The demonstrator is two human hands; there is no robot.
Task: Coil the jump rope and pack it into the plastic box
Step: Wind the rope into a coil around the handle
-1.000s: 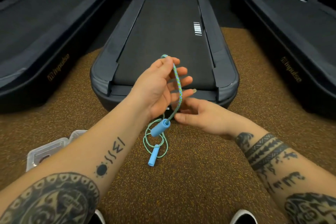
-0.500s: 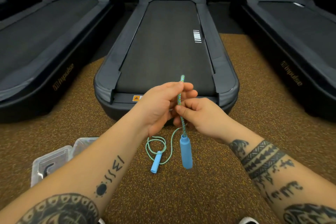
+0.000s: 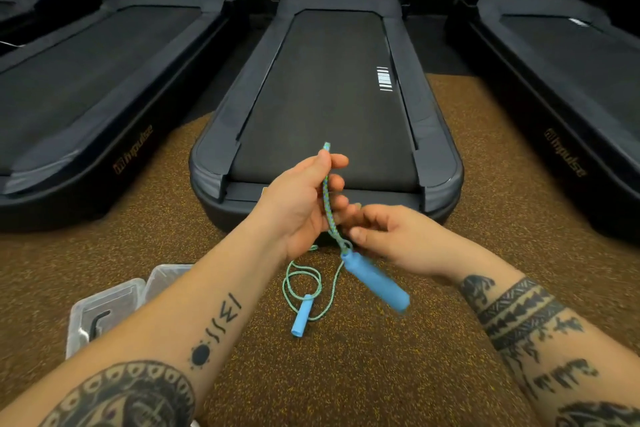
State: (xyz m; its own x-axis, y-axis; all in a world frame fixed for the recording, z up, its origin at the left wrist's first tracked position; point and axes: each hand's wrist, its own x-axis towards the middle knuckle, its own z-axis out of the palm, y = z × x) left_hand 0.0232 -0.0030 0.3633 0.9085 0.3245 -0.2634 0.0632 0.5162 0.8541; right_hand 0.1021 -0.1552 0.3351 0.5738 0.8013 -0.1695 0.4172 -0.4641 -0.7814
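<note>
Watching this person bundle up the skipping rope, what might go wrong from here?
The braided bundle is only pinched at its top by the left hand, so it might unravel if the right hand lets go near the knot. The dangling blue handle could swing and tug it. The loose cord looped around the second handle on the floor could tangle. The plastic box looks small.

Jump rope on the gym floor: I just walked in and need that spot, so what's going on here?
A person is bundling a jump rope. The left hand pinches the braided part upright, while the right hand works near the hanging blue handle. The second handle and loose cord lie on the carpet. The plastic box sits open, the rope not yet packed.
</note>
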